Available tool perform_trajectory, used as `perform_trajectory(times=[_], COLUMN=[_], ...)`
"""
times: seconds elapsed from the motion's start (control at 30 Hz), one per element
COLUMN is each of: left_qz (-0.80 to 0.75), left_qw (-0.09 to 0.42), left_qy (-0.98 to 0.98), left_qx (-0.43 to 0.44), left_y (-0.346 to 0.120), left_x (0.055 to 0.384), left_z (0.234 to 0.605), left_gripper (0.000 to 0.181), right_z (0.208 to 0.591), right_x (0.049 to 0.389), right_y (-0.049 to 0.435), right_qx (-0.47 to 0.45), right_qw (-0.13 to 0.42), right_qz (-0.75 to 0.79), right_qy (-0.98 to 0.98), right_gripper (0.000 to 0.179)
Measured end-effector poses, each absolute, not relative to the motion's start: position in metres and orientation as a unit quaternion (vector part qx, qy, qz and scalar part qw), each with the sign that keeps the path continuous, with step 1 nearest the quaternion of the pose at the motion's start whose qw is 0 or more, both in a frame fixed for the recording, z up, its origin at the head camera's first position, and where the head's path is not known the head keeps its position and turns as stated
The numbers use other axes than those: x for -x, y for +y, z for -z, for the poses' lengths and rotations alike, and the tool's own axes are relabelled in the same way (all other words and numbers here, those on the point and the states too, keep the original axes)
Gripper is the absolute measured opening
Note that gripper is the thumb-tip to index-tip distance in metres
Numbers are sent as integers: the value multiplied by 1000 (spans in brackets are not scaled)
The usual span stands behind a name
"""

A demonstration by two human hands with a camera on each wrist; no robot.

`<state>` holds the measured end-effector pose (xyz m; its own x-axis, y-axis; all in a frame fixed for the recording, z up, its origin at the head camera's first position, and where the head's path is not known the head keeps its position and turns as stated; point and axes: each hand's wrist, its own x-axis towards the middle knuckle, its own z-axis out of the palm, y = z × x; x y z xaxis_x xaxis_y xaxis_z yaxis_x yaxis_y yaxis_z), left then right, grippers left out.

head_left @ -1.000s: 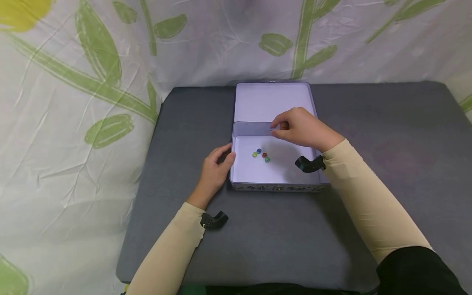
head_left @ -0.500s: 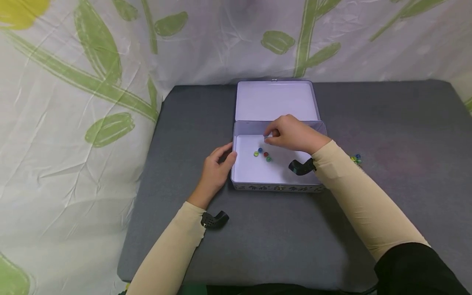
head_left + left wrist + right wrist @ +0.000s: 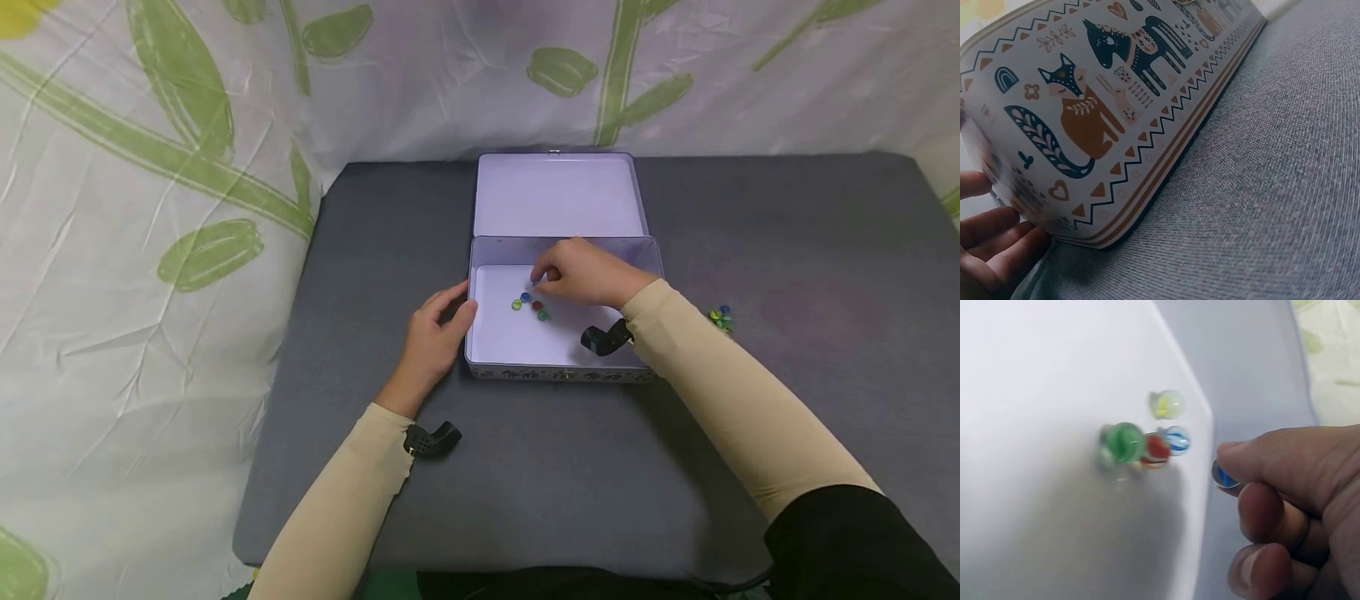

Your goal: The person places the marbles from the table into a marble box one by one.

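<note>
My right hand is over the inside of an open tin box, pinching a clear marble with a blue swirl between thumb and fingertip. Just below and left of it, a yellow marble, a blue marble, a red marble and a green marble sit close together on the white box floor. Against the box's left side rests my left hand, fingers extended. The left wrist view shows its fingers touching the box near a lower corner, beside the printed fox and horse pattern.
The box lid lies tipped back on its hinge toward the wall. Right of the box, partly behind my right forearm, several more marbles are grouped on the grey tabletop. A patterned sheet hangs behind the table.
My right hand has moved left and down into the box, bringing the marble closer to the others. The marble group on the table has come into view from behind the forearm.
</note>
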<state>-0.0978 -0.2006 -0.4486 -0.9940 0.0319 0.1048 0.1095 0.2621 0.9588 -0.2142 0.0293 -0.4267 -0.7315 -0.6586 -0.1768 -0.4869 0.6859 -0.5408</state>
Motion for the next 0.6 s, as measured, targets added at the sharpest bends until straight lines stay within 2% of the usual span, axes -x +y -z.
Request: perform_trajectory(times=[0.33,0.6], left_qz=[615,606], left_qw=[23,22], left_qy=[-787,-794], left_qx=[41,43], left_y=[-202,-203], left_x=[98,98], left_z=[452,450], left_gripper=[42,42], right_z=[434,437], right_x=[214,215], right_y=[25,25], right_qx=[310,310], right_qw=[211,212], right_qz=[240,239], right_qy=[895,895], right_gripper=[15,16])
